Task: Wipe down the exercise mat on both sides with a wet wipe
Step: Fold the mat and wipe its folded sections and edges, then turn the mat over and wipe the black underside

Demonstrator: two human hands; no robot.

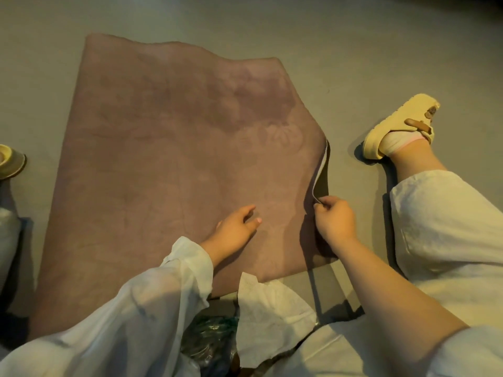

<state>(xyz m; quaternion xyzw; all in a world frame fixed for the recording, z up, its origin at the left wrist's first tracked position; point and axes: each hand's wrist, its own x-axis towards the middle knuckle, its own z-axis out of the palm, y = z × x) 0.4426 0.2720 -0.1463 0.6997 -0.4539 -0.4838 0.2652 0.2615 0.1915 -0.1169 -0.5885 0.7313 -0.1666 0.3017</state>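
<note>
A mauve exercise mat (168, 137) with a faint embossed flower pattern lies spread on the grey floor in front of me. My right hand (333, 219) pinches the mat's right edge and lifts it, so the edge curls up and its pale underside shows. My left hand (236, 227) hovers over or rests lightly on the mat near its front part, fingers loosely extended and holding nothing. A crumpled white wet wipe (272, 314) lies at the mat's near edge, in neither hand.
My right leg in pale trousers stretches out beside the mat, the foot in a cream sandal (400, 126). Another sandal (9, 161) shows at the left edge. A dark shiny plastic packet (212, 338) sits near my lap. Grey floor (353, 50) surrounds the mat.
</note>
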